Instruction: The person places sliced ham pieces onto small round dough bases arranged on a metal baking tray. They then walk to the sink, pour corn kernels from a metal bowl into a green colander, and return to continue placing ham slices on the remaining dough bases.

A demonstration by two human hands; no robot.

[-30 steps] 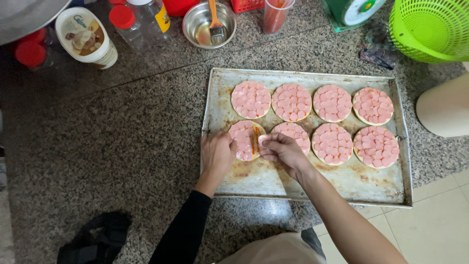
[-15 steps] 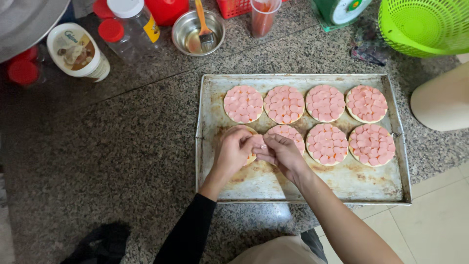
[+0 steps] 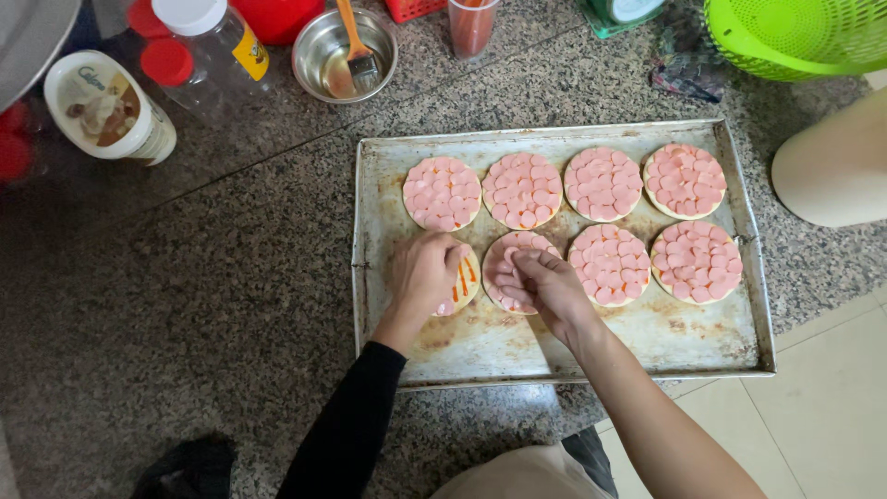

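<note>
Two hands worked over small round bases on a baking tray [image 3: 554, 346] set on the granite desk [image 3: 185, 305].

Left to right: the left hand [image 3: 423, 274], fingers curled, covered a sauce-streaked base [image 3: 464, 280], grip not discernible; the right hand [image 3: 547, 285] pinched sausage slices [image 3: 507, 268] over the neighbouring topped base [image 3: 517, 248]; six fully covered bases lay beyond.

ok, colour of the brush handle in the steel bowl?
Orange. The brush leans in the steel bowl; the head view shows it clearly.
</note>
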